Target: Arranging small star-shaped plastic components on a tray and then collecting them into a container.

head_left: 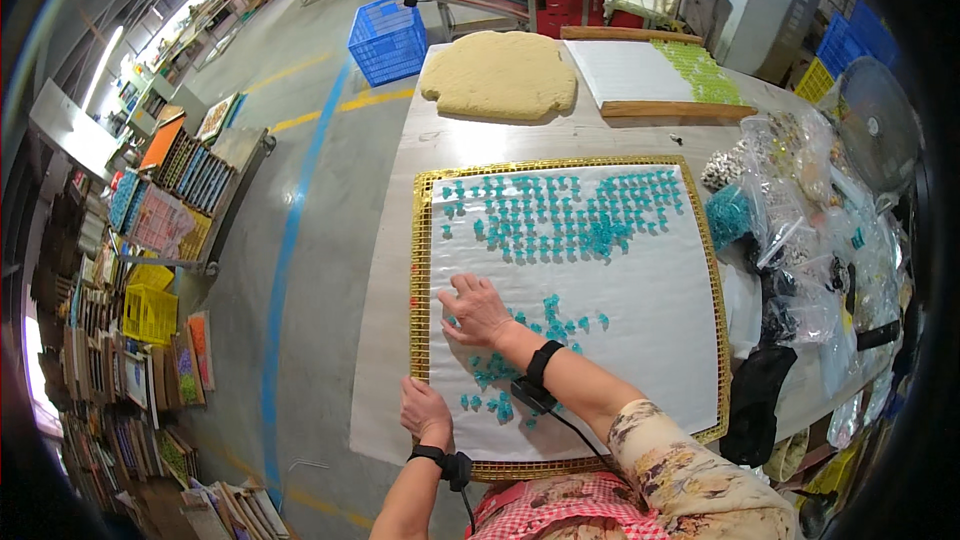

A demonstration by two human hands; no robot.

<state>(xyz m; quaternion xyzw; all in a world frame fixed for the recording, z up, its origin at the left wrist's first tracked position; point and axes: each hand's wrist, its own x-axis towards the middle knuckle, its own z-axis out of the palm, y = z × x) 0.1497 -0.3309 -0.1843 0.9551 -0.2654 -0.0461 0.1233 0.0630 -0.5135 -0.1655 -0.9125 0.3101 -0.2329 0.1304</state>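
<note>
A white sheet (640, 340) lies on the table, bordered by a gold mesh frame (421, 240). Rows of small teal pieces (540, 215) cover its far part, and a loose heap of teal pieces (492, 372) lies nearer to me. My right hand (478, 312), its arm crossing from the right, hovers low over the sheet's left side. Its fingers are bent and apart, with a teal piece showing between thumb and finger. At the frame's near left edge is my left hand (426, 410), fingers curled together; whatever they hold is hidden.
Beyond the frame are a beige slab (500, 75) and a white panel (625, 70) with green pieces. Plastic bags (800, 230) crowd the table's right side. A blue crate (388, 40) stands on the floor past the table; a loaded cart (230, 175) is at left.
</note>
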